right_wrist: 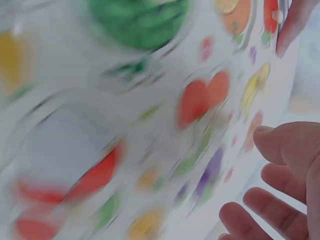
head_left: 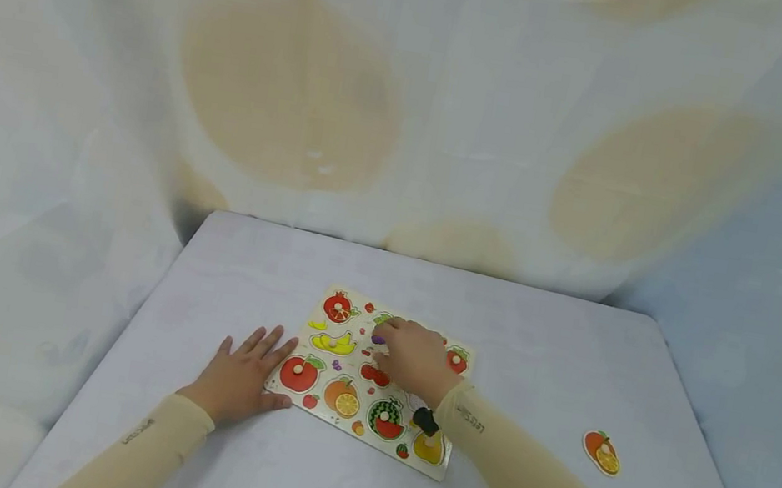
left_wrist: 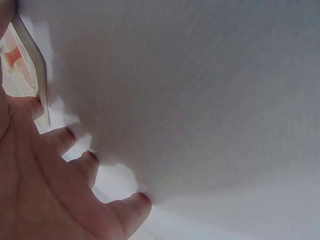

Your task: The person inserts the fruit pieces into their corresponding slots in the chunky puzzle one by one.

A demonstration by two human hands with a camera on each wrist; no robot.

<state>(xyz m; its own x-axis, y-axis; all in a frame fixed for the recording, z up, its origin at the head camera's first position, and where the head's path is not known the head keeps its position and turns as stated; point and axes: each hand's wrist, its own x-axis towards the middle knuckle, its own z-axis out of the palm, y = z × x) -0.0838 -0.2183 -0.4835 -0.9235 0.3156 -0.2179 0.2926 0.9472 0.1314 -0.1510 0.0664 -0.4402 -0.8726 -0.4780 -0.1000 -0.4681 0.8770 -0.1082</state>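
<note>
A wooden fruit puzzle board (head_left: 431,469) lies at an angle on the table, its pieces carrying small knobs. My left hand (head_left: 242,378) rests with spread fingers at the board's left edge; the left wrist view shows its fingertips on the cloth and one finger against the board's side. Over the upper middle of the board is my right hand (head_left: 415,357), beside the cherries (head_left: 375,374). Its thumb (right_wrist: 280,145) and fingers stand apart with nothing between them in the right wrist view. The right hand and forearm hide part of the board.
An orange puzzle piece (head_left: 602,453) lies on the table (head_left: 541,359) to the right, away from the board. In the right wrist view a pale round recess (right_wrist: 70,145) shows among blurred pictures. A patterned cloth (head_left: 470,121) hangs behind the table.
</note>
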